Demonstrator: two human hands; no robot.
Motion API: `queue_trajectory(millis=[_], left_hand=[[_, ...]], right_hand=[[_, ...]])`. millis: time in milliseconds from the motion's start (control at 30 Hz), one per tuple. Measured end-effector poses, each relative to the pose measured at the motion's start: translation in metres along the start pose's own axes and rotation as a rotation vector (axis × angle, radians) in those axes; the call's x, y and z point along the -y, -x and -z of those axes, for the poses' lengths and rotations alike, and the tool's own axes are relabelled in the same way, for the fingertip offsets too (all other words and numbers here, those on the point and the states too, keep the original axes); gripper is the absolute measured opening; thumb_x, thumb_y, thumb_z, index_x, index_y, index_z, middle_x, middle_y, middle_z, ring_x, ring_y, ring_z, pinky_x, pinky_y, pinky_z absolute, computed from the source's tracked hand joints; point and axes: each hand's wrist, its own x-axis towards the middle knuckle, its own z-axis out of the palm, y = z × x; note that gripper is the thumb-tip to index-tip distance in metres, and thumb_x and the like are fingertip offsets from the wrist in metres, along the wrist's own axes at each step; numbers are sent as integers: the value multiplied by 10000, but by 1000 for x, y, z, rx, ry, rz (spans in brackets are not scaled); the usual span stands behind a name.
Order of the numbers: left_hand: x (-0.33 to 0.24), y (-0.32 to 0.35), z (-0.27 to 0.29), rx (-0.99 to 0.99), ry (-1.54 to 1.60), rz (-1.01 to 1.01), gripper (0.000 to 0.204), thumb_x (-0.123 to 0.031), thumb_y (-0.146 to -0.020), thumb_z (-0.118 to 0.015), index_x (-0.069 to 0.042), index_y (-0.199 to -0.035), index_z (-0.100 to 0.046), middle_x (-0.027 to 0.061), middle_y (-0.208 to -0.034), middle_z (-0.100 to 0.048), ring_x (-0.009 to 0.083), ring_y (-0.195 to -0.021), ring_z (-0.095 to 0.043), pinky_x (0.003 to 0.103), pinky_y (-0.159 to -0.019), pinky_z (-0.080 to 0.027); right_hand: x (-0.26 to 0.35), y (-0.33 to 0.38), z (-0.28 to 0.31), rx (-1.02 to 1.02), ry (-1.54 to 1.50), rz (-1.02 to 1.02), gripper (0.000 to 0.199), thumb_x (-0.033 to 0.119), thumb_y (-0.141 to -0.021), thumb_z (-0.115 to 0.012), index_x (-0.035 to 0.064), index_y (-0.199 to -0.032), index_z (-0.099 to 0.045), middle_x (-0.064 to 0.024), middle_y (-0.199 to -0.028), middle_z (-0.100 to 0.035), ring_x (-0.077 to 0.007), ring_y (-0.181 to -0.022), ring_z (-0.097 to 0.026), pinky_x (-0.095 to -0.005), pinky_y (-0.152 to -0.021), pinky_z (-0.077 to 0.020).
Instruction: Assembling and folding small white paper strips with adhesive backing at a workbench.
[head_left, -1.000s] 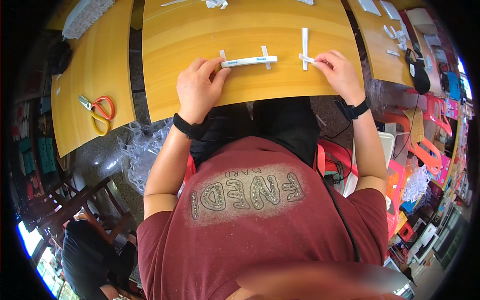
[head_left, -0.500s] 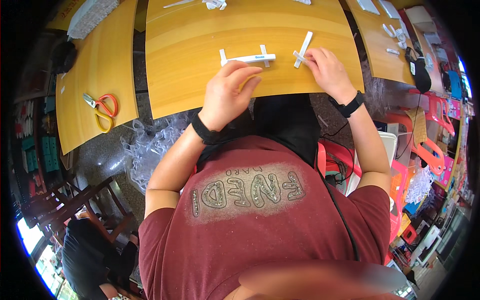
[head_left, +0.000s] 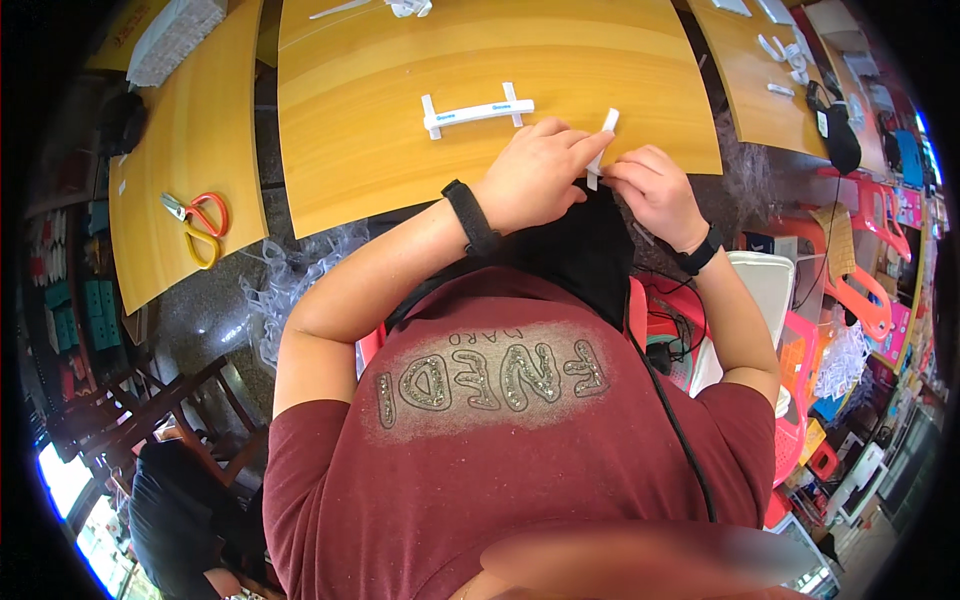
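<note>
Scissors: way out to the left of your left hand, the red-and-yellow-handled scissors (head_left: 187, 212) are just lying on the side table (head_left: 232, 130).
Blue-printed strip: this blue-printed strip (head_left: 475, 115) sits on the main table (head_left: 370, 150), past your left hand and a bit to its left, long axis running roughly sideways. Two short white crosspieces (head_left: 511, 91) meet it, one near each end. Nobody's touching it.
Left hand: your left hand (head_left: 535, 172) reaches across to the right, index finger out and thumb apart from it. Fingertips are right by the strip, but honestly can't tell if they've got hold of it.
Loose white strip: here's the bit that matters. The loose white strip (head_left: 608, 121) lies between your hands, just right of the left fingertips. Long axis points away from you, far end tipped a little right, so it's nearly crosswise to the printed one. Its near end shows past the table edge.
Who's nearer: pretty much a tie, but your right has the surer contact, down toward the near end.
Right hand: your right hand (head_left: 655, 195) comes in from the right, thumb and fingers pinched on the loose strip; whatever crosses it there is mostly hidden.
</note>
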Motion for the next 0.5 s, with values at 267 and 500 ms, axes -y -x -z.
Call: queue_trajectory(millis=[267, 500], left_hand=[[-9, 3, 3, -129, 710, 347, 300, -170, -949, -687, -24, -1207, -640, -8, -921, -658, 55, -787, -579, 204, -773, -478], [-5, 46, 50, 25, 872, 696, 182, -192, -1022, -568, -29, -1032, -648, -56, -774, -524, 38, -713, -481, 181, -677, -404]], right_hand=[[25, -13, 11, -46, -1166, -655, 121, 79, -944, -670, 3, -1037, -679, -13, -896, -654, -77, -786, -603, -238, -726, -502], [16, -31, 1, -114, -374, -493, 137, 81, -924, -680, -8, -1028, -669, 11, -804, -645, -71, -715, -596, -222, -622, -487]])
